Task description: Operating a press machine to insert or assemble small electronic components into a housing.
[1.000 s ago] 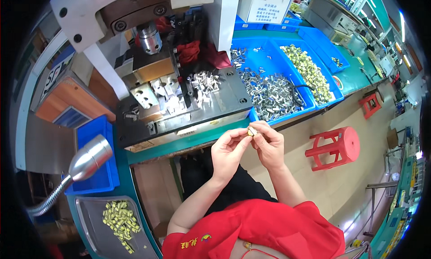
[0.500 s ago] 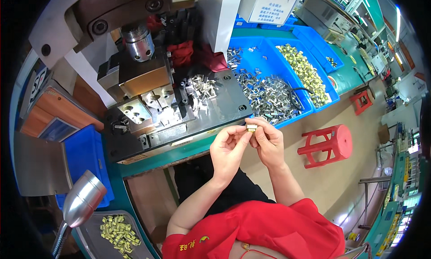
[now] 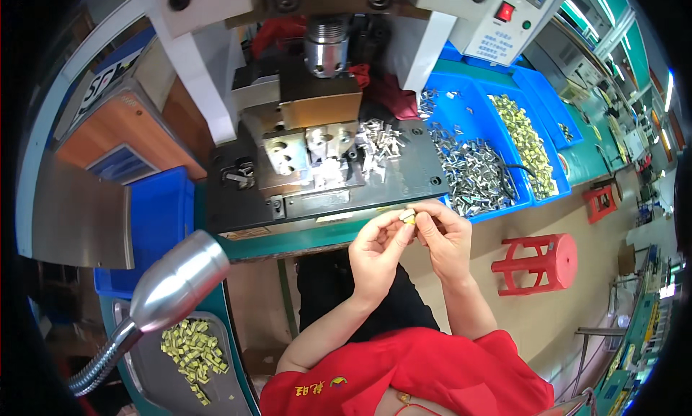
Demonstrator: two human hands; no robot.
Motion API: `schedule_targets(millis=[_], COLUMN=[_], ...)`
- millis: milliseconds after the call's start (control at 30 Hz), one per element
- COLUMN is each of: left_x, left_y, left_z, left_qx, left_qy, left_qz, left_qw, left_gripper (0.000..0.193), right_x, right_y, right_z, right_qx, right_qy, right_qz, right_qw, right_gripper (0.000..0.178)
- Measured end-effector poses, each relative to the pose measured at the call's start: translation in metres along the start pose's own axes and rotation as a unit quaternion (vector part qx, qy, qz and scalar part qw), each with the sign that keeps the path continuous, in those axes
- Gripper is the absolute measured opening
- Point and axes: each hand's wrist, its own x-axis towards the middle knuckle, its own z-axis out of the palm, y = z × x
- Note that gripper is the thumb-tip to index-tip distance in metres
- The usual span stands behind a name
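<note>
Just off the front edge of the press bed (image 3: 404,184), both hands meet over my lap. A small yellow-and-silver metal part (image 3: 409,217) is pinched between their fingertips. My left hand (image 3: 375,256) grips it with thumb and forefinger from one side. From the other side, the closed fingers of my right hand (image 3: 447,244) hold it, covering some of its surface. Behind them stands the press die (image 3: 317,156), under a round steel ram (image 3: 326,52). Loose silver metal pieces (image 3: 380,148) lie heaped on the bed beside the die.
To the right, one blue bin (image 3: 461,117) holds silver pieces and another (image 3: 546,192) yellow parts. A grey tray (image 3: 148,365) of yellow parts sits at lower left, beneath a silver gooseneck lamp (image 3: 180,279). A red stool (image 3: 556,264) stands on the floor at right.
The view has swung, so the press and bins appear farther right. Between my fingers the small part has been turned and shows less of its yellow face. Both hands still hold it.
</note>
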Motion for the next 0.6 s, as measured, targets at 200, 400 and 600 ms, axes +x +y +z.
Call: schedule_targets(millis=[200, 400, 600], left_x=[0.012, 0.029, 0.036], left_y=[0.026, 0.041, 0.041], left_z=[-0.005, 0.005, 0.007], left_qx=[0.036, 0.029, -0.034], left_qy=[0.043, 0.043, 0.069], left_qz=[0.022, 0.038, 0.045], left_qw=[0.998, 0.998, 0.996], left_gripper=[0.025, 0.025, 0.024], right_x=[0.020, 0.042, 0.051], right_y=[-0.013, -0.026, -0.027], right_z=[0.022, 0.025, 0.031], right_qx=[-0.012, -0.018, -0.037], right_qy=[-0.037, -0.041, -0.030], right_qz=[-0.034, -0.029, -0.042], right_qw=[0.999, 0.999, 0.998], right_gripper=[0.021, 0.017, 0.017])
